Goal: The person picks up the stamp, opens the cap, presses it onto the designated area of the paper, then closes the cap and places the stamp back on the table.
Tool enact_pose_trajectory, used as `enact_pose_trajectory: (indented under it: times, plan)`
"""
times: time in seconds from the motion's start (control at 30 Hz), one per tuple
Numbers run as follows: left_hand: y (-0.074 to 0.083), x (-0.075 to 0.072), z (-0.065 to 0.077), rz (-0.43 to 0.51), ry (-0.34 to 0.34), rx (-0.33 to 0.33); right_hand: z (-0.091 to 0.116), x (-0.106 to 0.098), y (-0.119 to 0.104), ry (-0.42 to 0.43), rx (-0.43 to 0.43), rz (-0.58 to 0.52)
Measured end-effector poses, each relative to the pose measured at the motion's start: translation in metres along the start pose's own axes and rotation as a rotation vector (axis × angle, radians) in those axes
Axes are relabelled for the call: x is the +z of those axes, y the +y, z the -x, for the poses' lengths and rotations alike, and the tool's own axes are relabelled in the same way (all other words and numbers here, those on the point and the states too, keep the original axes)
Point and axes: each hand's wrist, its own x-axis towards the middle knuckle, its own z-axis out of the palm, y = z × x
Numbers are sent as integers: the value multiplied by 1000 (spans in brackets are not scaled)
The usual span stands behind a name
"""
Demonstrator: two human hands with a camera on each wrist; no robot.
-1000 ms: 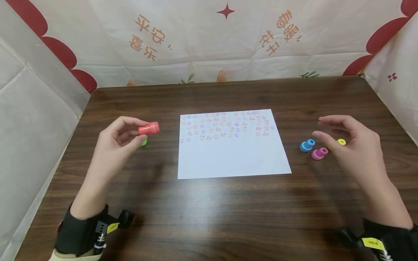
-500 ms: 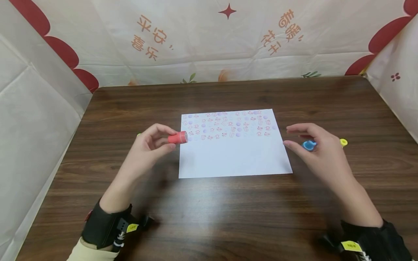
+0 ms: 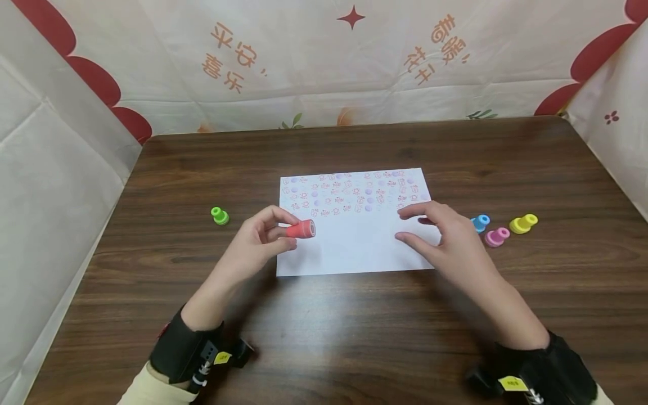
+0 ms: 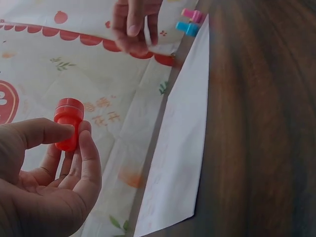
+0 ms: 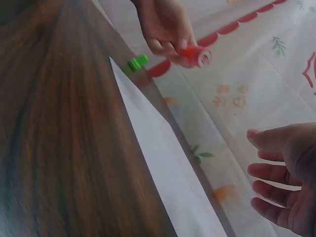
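My left hand [image 3: 260,239] pinches a red stamp [image 3: 301,229] between thumb and fingers, over the left side of a white paper sheet [image 3: 349,247]. The stamp's wide end points right, toward the other hand; in the left wrist view the red stamp [image 4: 68,123] has its wide end up. Rows of small red and purple prints cover the sheet's far part. My right hand [image 3: 453,242] hovers over the sheet's right side, thumb and fingers apart with nothing between them. In the right wrist view, the right hand's fingers [image 5: 271,173] are relaxed and spread.
A green stamp [image 3: 220,216] stands on the brown wooden table [image 3: 324,337] left of the paper. Blue [image 3: 481,223], pink [image 3: 497,237] and yellow [image 3: 523,223] stamps lie to the right, beyond the right hand. A printed white cloth [image 3: 304,62] hangs behind the table.
My left hand has carried the red stamp rightward from beside the green stamp to over the paper. My right hand has moved left, away from the stamps on the right, to above the sheet.
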Motion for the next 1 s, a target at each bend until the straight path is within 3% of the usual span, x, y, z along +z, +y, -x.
enact_pose_trajectory:
  times: [0.3, 0.63, 1.0]
  plan:
    - [-6, 16, -2, 10, -61, 12, -1, 27, -13, -53, -66, -44]
    - [-10, 34, -1, 26, -120, 32, -1, 51, -34, -143, -84, -229]
    - [-9, 40, 1, -6, -139, 63, 1, 63, -41, -116, -95, -279]
